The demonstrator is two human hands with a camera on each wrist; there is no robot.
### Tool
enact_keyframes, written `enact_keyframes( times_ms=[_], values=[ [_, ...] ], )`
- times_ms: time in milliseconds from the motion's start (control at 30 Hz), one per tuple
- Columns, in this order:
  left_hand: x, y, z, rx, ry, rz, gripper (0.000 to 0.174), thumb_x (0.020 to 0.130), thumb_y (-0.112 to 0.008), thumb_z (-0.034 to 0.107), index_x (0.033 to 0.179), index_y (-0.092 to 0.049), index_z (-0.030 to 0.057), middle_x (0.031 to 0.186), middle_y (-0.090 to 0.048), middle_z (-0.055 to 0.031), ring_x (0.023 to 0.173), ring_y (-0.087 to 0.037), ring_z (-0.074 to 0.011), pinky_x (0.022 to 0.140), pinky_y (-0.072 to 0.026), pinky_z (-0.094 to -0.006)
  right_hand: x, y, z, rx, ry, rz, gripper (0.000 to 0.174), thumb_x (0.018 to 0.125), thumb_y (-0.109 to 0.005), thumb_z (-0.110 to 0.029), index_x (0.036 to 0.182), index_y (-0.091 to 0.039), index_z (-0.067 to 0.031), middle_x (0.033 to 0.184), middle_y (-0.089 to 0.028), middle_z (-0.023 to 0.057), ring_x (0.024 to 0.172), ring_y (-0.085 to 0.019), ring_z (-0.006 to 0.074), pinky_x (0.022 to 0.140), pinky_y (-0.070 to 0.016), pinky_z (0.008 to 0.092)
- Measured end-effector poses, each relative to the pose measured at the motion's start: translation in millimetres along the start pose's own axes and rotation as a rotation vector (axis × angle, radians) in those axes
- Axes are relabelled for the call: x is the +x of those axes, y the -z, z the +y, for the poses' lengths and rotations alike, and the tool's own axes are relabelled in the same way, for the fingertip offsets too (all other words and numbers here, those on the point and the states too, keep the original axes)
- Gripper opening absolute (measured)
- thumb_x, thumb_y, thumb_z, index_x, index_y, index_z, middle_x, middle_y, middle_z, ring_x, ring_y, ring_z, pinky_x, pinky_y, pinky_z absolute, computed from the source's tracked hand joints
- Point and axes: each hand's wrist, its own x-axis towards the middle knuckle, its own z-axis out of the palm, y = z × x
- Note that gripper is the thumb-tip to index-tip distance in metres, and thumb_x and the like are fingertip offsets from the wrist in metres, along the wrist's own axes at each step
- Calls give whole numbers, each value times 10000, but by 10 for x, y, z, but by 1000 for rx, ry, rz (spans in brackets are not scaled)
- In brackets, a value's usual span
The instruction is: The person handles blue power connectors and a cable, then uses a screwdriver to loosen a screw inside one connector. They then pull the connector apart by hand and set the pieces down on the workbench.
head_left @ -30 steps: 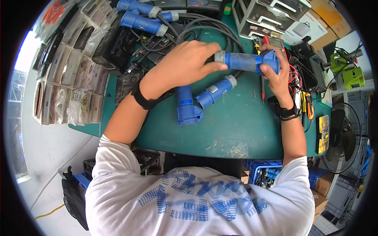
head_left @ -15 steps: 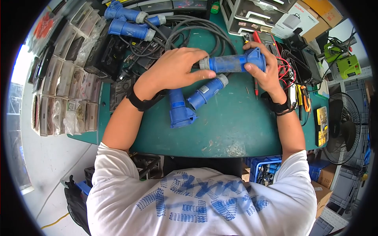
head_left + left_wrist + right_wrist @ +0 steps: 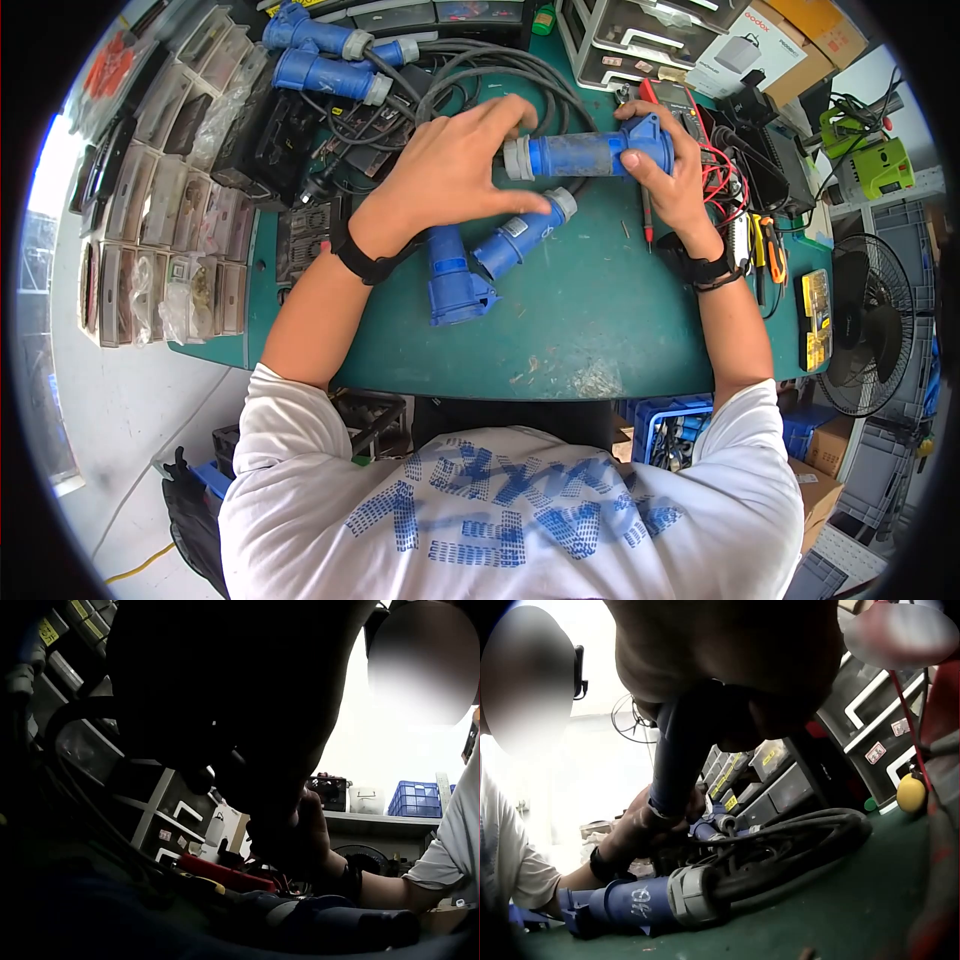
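Observation:
In the head view my right hand (image 3: 672, 185) grips the capped end of a blue industrial power connector (image 3: 580, 155), thumb in front. The connector lies level above the bench, its grey collar (image 3: 517, 158) pointing left. Around that collar, thumb and fingers of my left hand (image 3: 440, 170) are spread wide apart, with a gap visible. Below lie a blue plug (image 3: 525, 232) with a grey collar and a blue socket (image 3: 460, 288) with a hinged cap. In the right wrist view the held connector (image 3: 676, 761) slants down, and a blue connector (image 3: 634, 904) with white writing rests on the bench.
Coiled black cable (image 3: 500, 75) and more blue connectors (image 3: 320, 70) occupy the back. On the right are a red multimeter (image 3: 675, 100), tools (image 3: 770, 250) and a yellow case (image 3: 817, 320). Drawer units (image 3: 165, 210) line the left; a white-framed drawer unit (image 3: 640, 40) stands behind.
My left fingers and thumb have let go of the grey collar and spread apart. Between the first two frames the whole scene shifted left in view. The right hand keeps its grip.

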Motion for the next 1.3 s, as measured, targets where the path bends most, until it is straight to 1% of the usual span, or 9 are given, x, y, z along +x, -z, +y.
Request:
enact_keyframes(
  times_ms=[167, 267, 333, 600, 733, 833, 967, 1067, 1300],
  values=[
    [39, 120, -28, -46, 162, -234, 572, 923, -839, 557, 1172, -648, 79, 1090, -749, -131, 990, -762, -398, 814, -599, -512, 20, 46, -16, 21, 2, 20, 663, 910, -800, -496, 1322, -688, 12, 1294, -709, 117, 1172, -653, 220, 1067, -490, 363],
    [26, -7, -19, -50, -79, 67, 594, 874, -865, 576, 1141, -659, 87, 1052, -738, -118, 917, -741, -389, 763, -581, -511, 20, 16, -15, 61, 50, 47, 569, 923, -827, -401, 1310, -697, -5, 1239, -717, 79, 1054, -634, 171, 974, -512, 335],
    [19, -1, -42, -53, -46, 44, 565, 869, -866, 545, 1131, -665, 87, 1038, -736, -120, 899, -732, -388, 756, -576, -513, 33, 14, -14, 81, 77, 59, 525, 930, -841, -353, 1304, -701, -13, 1212, -721, 60, 994, -625, 146, 927, -523, 321],
    [26, 159, -94, 6, 21, -51, 347, 850, -804, 295, 1097, -694, 77, 998, -732, -137, 904, -715, -372, 780, -569, -516, 93, 145, 99, 125, -51, 79, 634, 936, -760, -482, 1317, -689, 20, 1228, -710, 127, 1156, -654, 219, 1076, -489, 366],
    [26, 235, -199, 166, 65, 18, 352, 827, -772, 212, 1148, -709, 82, 1025, -739, -139, 1022, -711, -369, 866, -572, -507, 108, 182, 173, 284, -150, 132, 534, 983, -698, -463, 1265, -698, -10, 1134, -703, 97, 1004, -654, 159, 886, -527, 293],
    [-10, 242, -316, 381, 96, 106, 421, 816, -781, 181, 1222, -720, 87, 1076, -746, -144, 1110, -694, -381, 942, -574, -495, 131, 280, 125, 447, -424, 143, 443, 1023, -636, -449, 1212, -693, -52, 1053, -680, 46, 823, -594, 88, 646, -433, 225],
    [-35, 228, -329, 928, 102, 279, 615, 808, -806, 153, 1407, -671, 111, 1206, -745, -165, 1224, -658, -407, 1055, -552, -490, 132, 191, 68, 426, -458, 169, 408, 1047, -586, -448, 1187, -680, -77, 1015, -660, 12, 717, -520, 51, 540, -304, 218],
    [60, 207, -221, 302, -187, 91, 730, 854, -843, 139, 1545, -606, 147, 1409, -705, -153, 1278, -662, -403, 1143, -525, -467, 112, 100, 47, 395, -418, 167, 448, 1039, -617, -476, 1224, -680, -74, 1014, -659, 10, 732, -536, 50, 551, -323, 210],
    [46, 23, 48, -26, -13, -57, 683, 821, -831, 154, 1468, -620, 105, 1284, -740, -166, 1170, -701, -442, 999, -584, -507, -28, -397, -336, 112, -162, 82, 638, 924, -858, -419, 1391, -629, -49, 1117, -652, 27, 882, -585, 77, 687, -452, 245]
  ],
)
